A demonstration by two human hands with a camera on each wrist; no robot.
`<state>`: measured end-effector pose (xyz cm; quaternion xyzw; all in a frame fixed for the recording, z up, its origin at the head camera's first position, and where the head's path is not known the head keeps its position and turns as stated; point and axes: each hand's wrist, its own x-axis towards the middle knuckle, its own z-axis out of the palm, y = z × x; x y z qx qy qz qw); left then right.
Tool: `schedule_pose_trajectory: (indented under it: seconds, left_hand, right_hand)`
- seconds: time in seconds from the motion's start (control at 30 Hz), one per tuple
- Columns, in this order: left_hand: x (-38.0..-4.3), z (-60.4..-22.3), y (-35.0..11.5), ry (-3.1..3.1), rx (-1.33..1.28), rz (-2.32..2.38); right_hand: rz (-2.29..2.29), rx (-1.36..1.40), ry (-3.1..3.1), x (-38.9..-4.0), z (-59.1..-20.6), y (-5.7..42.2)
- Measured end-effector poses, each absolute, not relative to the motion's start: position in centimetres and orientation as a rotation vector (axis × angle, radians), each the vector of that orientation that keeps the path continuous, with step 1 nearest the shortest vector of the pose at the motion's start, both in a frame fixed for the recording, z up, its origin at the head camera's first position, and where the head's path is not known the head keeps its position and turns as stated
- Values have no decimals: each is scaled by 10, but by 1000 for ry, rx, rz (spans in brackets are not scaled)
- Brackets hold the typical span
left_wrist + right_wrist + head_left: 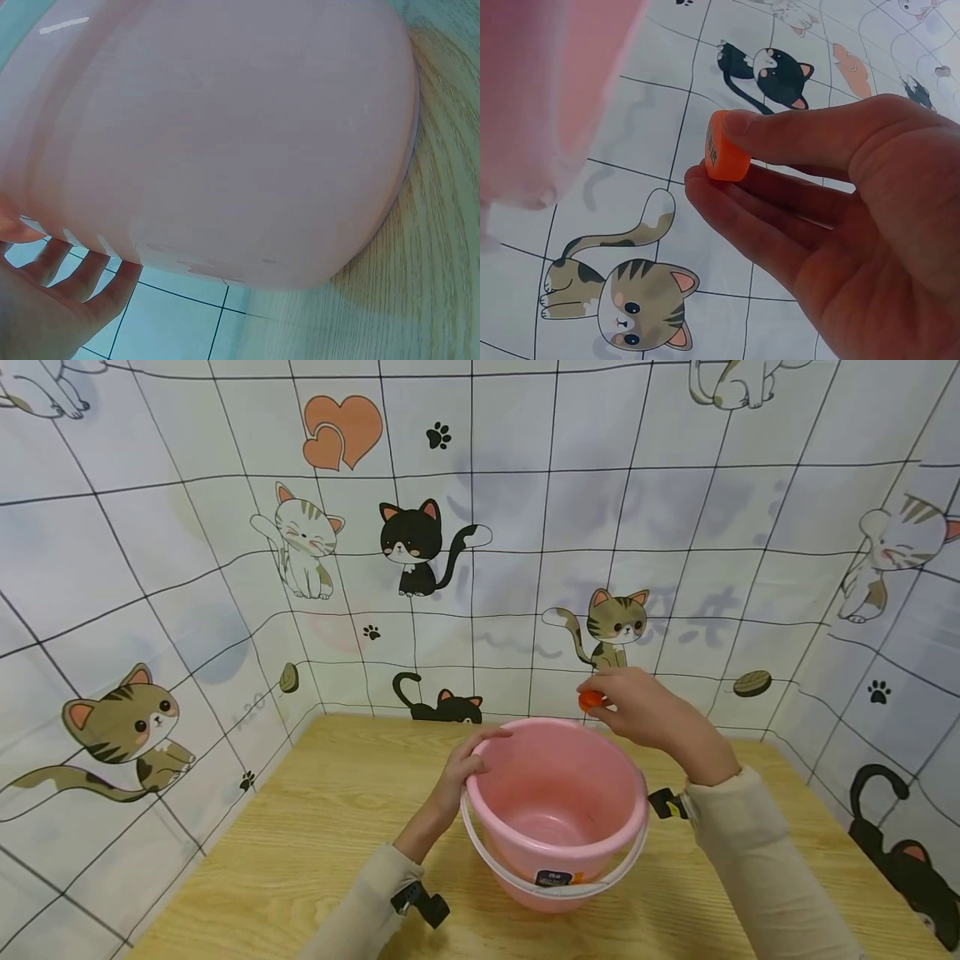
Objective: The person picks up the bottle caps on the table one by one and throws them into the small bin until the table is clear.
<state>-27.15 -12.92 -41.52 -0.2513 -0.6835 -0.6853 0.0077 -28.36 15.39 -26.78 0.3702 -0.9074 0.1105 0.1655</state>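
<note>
A pink bucket (555, 768) stands on the wooden table, its mouth facing up and its white handle (525, 883) hanging down at the near side. My left hand (459, 772) grips the bucket's left rim; in the left wrist view several fingers (88, 277) press against its outer wall. Beyond the right rim, slightly above it, my right hand (637, 714) pinches a small round orange piece (591, 700) between thumb and fingers. A dark mark shows on the flat face of that orange piece (726, 147) in the right wrist view. The visible part of the bucket's inside holds nothing.
The wooden table (315, 827) ends at a wall covering (510, 510) printed with cats and grid lines at the back and both sides. Black camera mounts (422, 903) sit on both sleeves, the right one close to the bucket's rim.
</note>
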Motion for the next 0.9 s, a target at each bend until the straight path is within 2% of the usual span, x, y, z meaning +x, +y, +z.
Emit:
schedule_pose_trajectory:
  seconds: [0.9]
  left_hand:
    - [-273, -415, -129, -2129, -788, -2145]
  right_hand:
    - [312, 1130, -2586, -277, -253, 127]
